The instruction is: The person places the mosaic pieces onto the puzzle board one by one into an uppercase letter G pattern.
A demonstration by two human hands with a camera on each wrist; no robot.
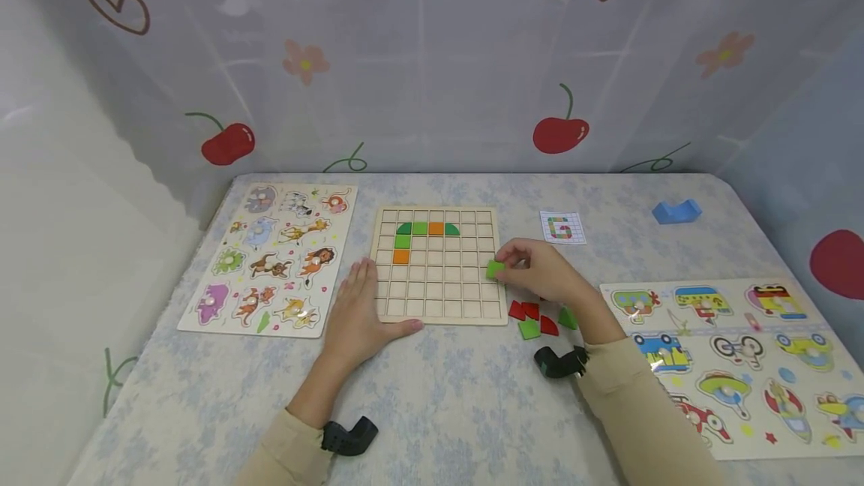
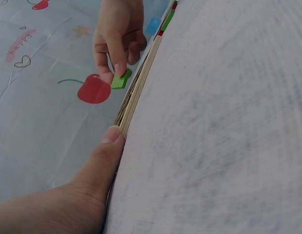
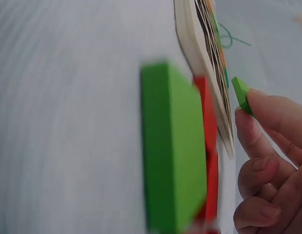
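Note:
A wooden grid board (image 1: 442,320) lies flat at the middle of the table. On it, dark green quarter-round, light green and orange tiles (image 1: 436,229) form a row and a short column at the upper left. My left hand (image 1: 358,317) rests at the board's lower left corner, fingers along the left side and thumb on the front edge. Between thumb and fingertip, my right hand (image 1: 540,270) pinches a light green square tile (image 1: 495,269) over the board's right edge. The left wrist view shows this green tile (image 2: 121,79) raised above the board.
Loose red and green tiles (image 1: 530,330) lie right of the board. Behind them is a small pattern card (image 1: 561,228). An animal puzzle (image 1: 270,265) stands left, a vehicle puzzle (image 1: 736,373) right under the right forearm's side. A blue block (image 1: 677,211) sits at the back right.

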